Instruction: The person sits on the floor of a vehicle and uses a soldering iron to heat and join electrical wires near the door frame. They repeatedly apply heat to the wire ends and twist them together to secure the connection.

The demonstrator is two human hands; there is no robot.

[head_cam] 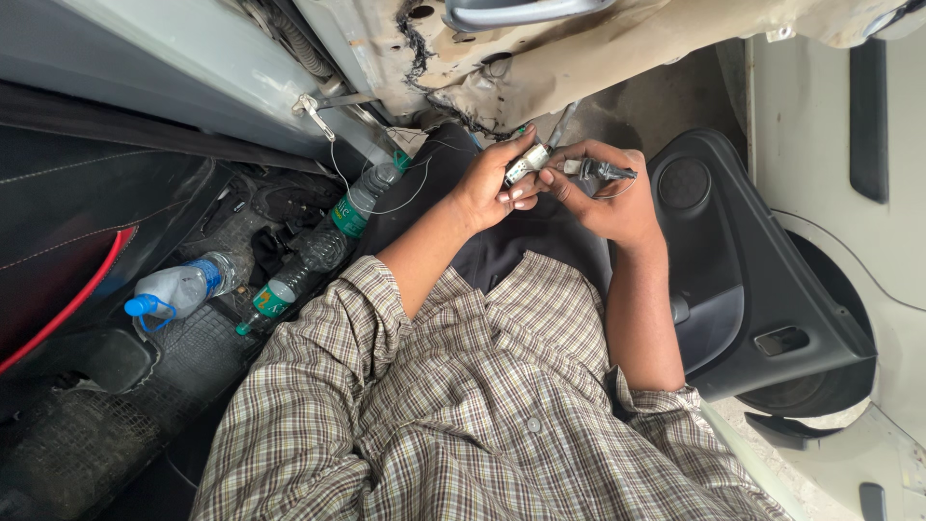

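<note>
A: Which bottles lie on the car floor?
B: A clear blue-capped plastic bottle point(178, 287) and two green-labelled ones, contents unclear.
A: And the fingers?
B: The left hand point(487, 188) is clamped on a small silver cylinder point(527, 163); the right hand point(612, 198) grips a dark pointed tool point(608, 172) beside it.

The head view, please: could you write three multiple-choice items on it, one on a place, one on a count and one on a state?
1. Where do the plastic bottles lie?
A. on the car's floor mat
B. on the person's lap
C. on the door panel

2. How many plastic bottles show?
A. one
B. three
C. five

3. What is the left hand doing?
A. resting open on the shirt
B. gripping a small silver cylinder
C. holding a bottle

Answers: 1 A, they lie on the dark floor mat. 2 B, one has a blue cap and two have green labels. 3 B, its fingers close round the cylinder, while the right hand holds a dark tool.
</note>
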